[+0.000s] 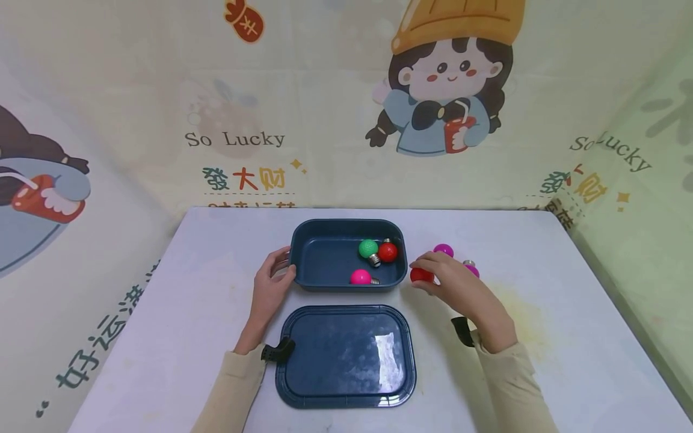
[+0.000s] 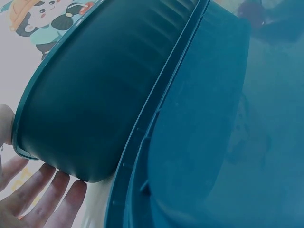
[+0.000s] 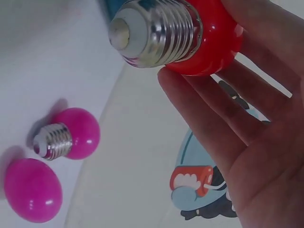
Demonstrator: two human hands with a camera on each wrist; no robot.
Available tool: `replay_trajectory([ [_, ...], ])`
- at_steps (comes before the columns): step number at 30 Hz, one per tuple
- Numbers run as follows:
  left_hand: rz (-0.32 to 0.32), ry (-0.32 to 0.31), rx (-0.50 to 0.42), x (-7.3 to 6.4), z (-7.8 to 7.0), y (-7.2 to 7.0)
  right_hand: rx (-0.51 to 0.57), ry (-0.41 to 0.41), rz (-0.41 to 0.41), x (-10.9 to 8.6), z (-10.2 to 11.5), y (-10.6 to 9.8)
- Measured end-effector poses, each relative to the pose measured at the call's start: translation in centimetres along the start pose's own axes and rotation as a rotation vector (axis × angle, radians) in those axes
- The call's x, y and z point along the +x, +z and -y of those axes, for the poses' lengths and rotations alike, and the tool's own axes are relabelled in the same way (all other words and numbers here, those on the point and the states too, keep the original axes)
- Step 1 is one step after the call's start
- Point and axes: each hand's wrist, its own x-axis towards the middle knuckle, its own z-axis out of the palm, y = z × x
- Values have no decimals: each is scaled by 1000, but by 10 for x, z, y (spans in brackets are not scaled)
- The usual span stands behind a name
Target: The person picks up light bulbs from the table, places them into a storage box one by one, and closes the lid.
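Note:
My right hand pinches a red light bulb just right of the dark blue box. In the right wrist view, the bulb's silver screw base points away from the palm. My left hand holds the left end of the box, thumb at its front corner and fingertips against the outer wall. Inside the box lie a green bulb, another red bulb and a pink bulb, all toward the right side.
Two magenta bulbs lie on the white table beyond the right hand, partly hidden by it in the head view. A dark blue lid lies flat in front of the box. A printed cloth hangs behind the table.

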Motion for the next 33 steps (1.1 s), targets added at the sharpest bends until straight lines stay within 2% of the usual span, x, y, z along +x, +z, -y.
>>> replay_trajectory([
  [9,-1,16,-7,1,0,-1,2,-76,-42,10,9,-4],
  [25,-1,10,-8,1,1,-1,17,-147,-77,26,25,-6],
  [33,10,29,-14,1,3,-2,8,-183,-93,35,30,-4],
])
